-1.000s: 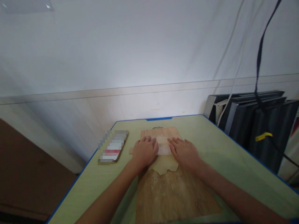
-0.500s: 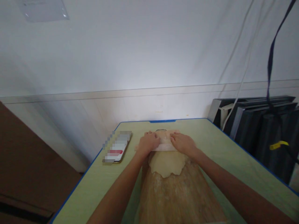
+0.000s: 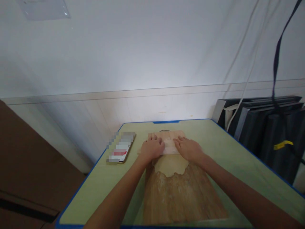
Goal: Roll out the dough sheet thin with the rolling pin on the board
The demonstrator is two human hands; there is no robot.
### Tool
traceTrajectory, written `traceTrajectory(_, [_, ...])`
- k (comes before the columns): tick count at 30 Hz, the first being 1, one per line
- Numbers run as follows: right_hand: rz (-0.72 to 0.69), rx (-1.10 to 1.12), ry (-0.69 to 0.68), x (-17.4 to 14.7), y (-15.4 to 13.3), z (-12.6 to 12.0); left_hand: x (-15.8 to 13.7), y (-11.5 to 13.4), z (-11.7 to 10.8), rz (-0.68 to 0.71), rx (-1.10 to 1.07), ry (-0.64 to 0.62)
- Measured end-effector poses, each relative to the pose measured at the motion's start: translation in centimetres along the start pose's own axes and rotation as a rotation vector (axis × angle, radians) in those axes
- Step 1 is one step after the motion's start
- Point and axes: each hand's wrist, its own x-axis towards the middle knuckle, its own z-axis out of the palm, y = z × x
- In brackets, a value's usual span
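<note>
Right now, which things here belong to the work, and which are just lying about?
In the work:
- left hand and right hand
- rolling pin
- dough
- wooden board

Just about:
- phone
- dark panels
- hanging strap

Board, wood: is showing grain under a powdery film. Dough: is looking matt and smooth. Tabletop: is looking smooth. Wall pocket, clear plastic: is gleaming.

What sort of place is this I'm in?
Probably a plain indoor room with a makeshift food-prep spot: a blue-edged green table by a white wall, bearing a wooden board with flattened dough and a rolling pin.
</note>
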Motion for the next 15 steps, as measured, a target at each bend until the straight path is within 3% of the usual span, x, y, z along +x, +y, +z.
traceTrajectory(6, [0.003,-0.023,0.082,-1.9,-0.6,0.1,-1.8,0.8,0.0,-0.015,0.015,0.061])
traceTrajectory(15, [0.055,0.062,-0.059,4.2,0.8,-0.1,3.6,-1.1,0.5,-0.113,-0.031,0.001])
